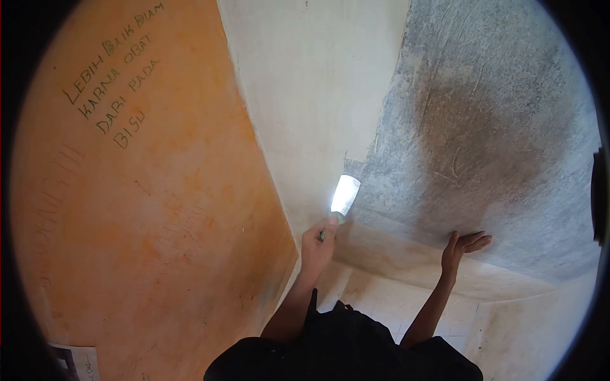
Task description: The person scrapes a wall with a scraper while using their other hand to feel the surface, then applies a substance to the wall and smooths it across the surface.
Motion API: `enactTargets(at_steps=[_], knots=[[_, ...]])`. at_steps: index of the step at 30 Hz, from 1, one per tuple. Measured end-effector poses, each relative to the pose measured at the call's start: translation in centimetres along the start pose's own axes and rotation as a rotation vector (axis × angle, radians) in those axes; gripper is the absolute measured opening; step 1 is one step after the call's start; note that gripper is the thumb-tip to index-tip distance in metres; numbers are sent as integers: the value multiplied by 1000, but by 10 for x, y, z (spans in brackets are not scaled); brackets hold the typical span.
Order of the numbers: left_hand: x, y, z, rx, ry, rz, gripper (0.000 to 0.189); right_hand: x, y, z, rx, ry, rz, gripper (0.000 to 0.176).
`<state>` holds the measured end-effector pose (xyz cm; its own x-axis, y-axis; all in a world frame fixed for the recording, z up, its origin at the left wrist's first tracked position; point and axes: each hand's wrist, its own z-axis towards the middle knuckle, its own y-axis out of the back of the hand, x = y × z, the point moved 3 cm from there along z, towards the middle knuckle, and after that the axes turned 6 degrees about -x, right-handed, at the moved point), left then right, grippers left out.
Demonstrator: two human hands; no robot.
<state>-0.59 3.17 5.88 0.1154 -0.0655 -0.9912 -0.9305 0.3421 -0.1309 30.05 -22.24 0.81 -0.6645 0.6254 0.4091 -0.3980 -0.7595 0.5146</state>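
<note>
My left hand (pixel 318 244) is wrapped round the green handle of a scraper (pixel 345 193). Its wide, shiny blade points up and lies at the border between the pale wall strip (pixel 311 82) and the rough grey patch (pixel 470 127). To the right, my right hand (pixel 466 249) rests against the lower part of the grey patch, fingers stretched out to the right, holding nothing. A dark brownish stain marks the grey patch above that hand.
An orange wall (pixel 152 209) with green handwriting fills the left side and meets the pale strip at a corner edge. A paper (pixel 82 362) hangs at the bottom left. Pale floor tiles (pixel 387 311) show below, and a dark object (pixel 598 197) stands at the right edge.
</note>
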Motion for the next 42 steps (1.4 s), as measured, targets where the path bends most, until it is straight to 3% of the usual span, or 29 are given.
enactTargets(at_steps=[4,10,14,18,22,27,35,42], knots=[[-22,-18,10,47,-108,-39,42,2,2,-2,28,-30,1,88],[-5,-2,-6,65,-35,-21,43,3,1,-2,25,-21,20,88],[-22,-13,3,77,-113,20,43,10,5,-2,14,-10,10,88],[-37,-12,-6,71,-31,-9,42,14,0,-2,32,-40,44,89],[-8,-2,-5,107,39,-2,43,4,0,-4,45,-51,45,89],[-52,-19,-4,110,23,-2,45,8,5,1,54,-44,51,90],[-40,-14,1,115,-59,32,50,1,4,-10,65,-44,65,90],[-26,-1,-7,147,66,-59,45,1,5,-6,78,-35,65,90]])
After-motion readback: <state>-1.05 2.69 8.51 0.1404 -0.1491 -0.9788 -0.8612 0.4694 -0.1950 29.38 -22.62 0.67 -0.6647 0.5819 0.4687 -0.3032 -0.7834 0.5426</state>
